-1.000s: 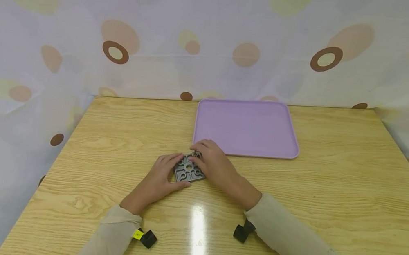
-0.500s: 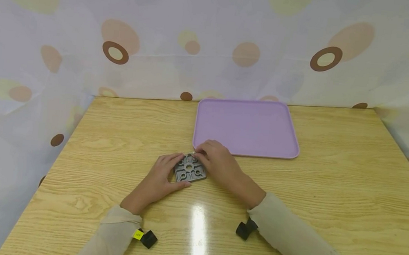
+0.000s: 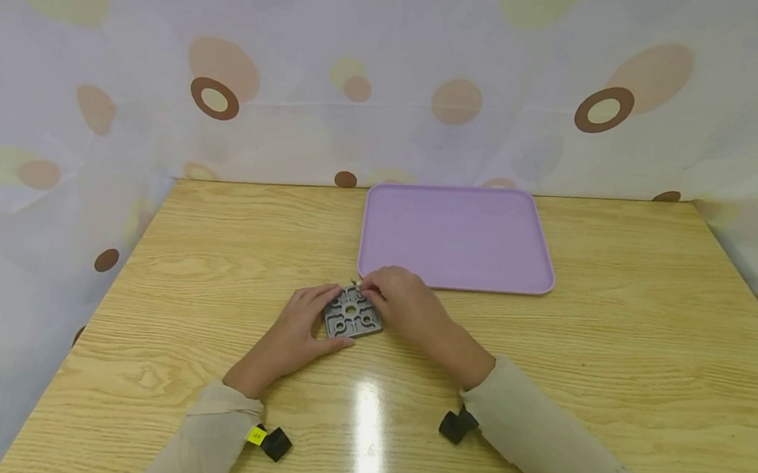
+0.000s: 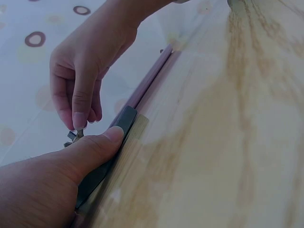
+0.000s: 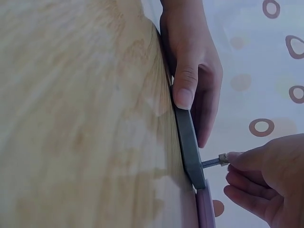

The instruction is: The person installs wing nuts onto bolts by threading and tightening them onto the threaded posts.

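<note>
A square grey metal plate (image 3: 352,324) with round holes and raised ribs lies on the wooden table. My left hand (image 3: 290,338) grips it from the left, thumb along the near edge and fingers at the far left edge. Over the plate's far right corner, my right hand (image 3: 410,304) pinches the top of a small screw. In the right wrist view the screw (image 5: 210,163) rises from the plate's face, its thread showing below a brass-coloured end (image 5: 223,159) between thumb and fingers. Small metal parts (image 4: 72,137) also show beneath the right fingertips in the left wrist view.
A purple tray (image 3: 461,237) lies just behind the plate, its near left corner close to my right hand. A patterned cloth (image 3: 408,79) hangs along the table's back and sides. Black wrist cameras (image 3: 276,444) are strapped to both sleeves.
My right hand has shifted slightly right and its fingers have re-formed their pinch, baring more of the plate's far right corner. The left hand and the plate have stayed in place.
</note>
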### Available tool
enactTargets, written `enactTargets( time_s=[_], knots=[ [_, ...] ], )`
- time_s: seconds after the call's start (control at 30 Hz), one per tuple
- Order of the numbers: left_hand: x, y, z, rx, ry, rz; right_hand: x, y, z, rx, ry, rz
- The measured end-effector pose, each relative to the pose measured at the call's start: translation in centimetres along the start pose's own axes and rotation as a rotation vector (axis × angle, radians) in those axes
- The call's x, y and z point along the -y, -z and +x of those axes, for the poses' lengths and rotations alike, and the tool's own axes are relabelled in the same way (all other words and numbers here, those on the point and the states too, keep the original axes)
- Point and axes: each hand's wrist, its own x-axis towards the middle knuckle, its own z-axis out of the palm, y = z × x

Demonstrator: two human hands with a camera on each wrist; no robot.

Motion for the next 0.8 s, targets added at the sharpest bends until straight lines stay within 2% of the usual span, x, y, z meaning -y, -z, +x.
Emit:
enactTargets(
  time_s=[0.2,0.5,0.8],
  knots=[
    [0.02,0.01,0.00,0.006,0.002,-0.012,0.23,-0.06,-0.22,0.001,0.034,-0.008],
    [0.24,-0.12,0.04,-0.001,-0.010,0.000,-0.07,-0.63,-0.34,-0.122,0.178,-0.016],
    [0.12,0.06,-0.01,0.006,-0.016,0.016,-0.20,-0.80,-0.18,-0.105,0.150,-0.016]
  ],
)
